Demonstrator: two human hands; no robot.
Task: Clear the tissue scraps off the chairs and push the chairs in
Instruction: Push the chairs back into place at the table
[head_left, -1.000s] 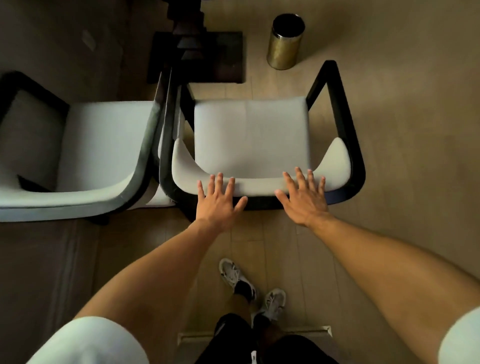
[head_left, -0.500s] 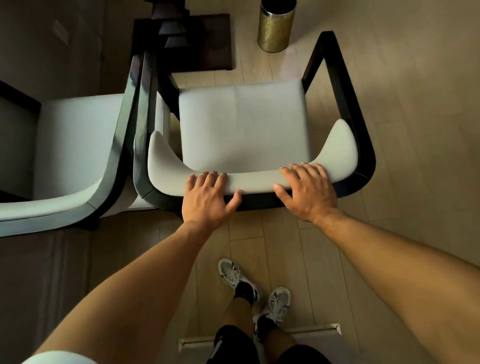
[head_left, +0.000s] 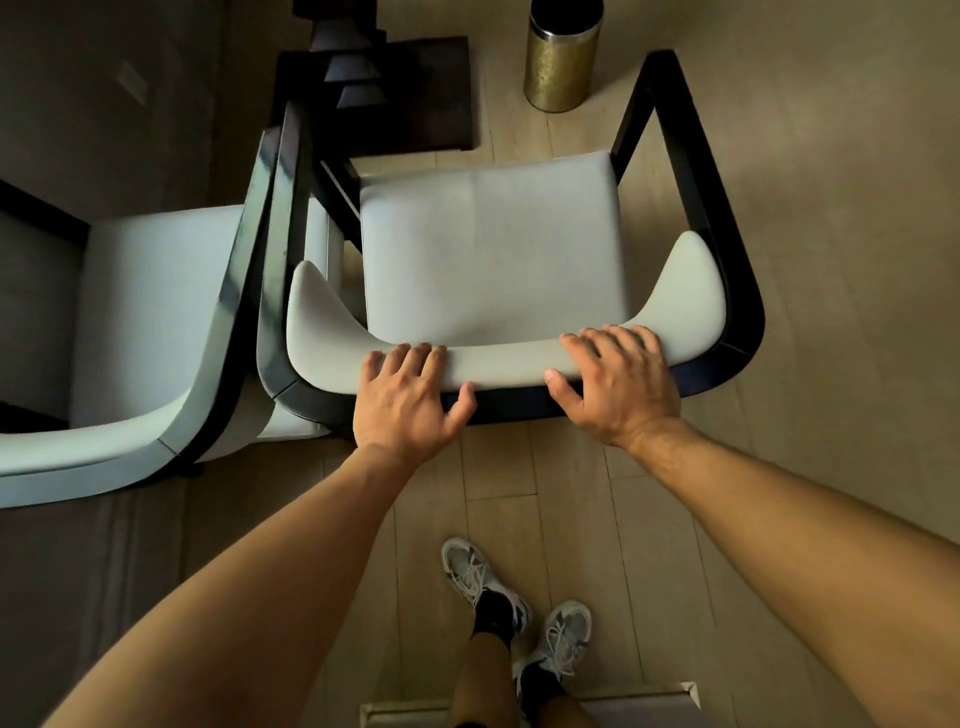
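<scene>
A black-framed chair (head_left: 691, 171) with a pale grey seat and curved backrest stands in front of me, seen from above. My left hand (head_left: 408, 397) grips the top of the backrest left of centre, fingers over the cushion and thumb on the black rim. My right hand (head_left: 618, 379) grips the same backrest to the right. A second chair (head_left: 150, 322) of the same kind stands at the left, its arm touching the first chair's arm. No tissue scraps show on either seat.
A brass-coloured cylindrical bin (head_left: 563, 54) stands on the wooden floor beyond the chair. A dark table pedestal and base (head_left: 374, 88) lies ahead, between the chairs. My feet (head_left: 514, 608) are just behind the chair. A low pale ledge (head_left: 639, 699) sits behind my feet.
Both hands have gone from hovering with spread fingers to closing over the backrest. The chair now sits closer to the dark pedestal and the bin.
</scene>
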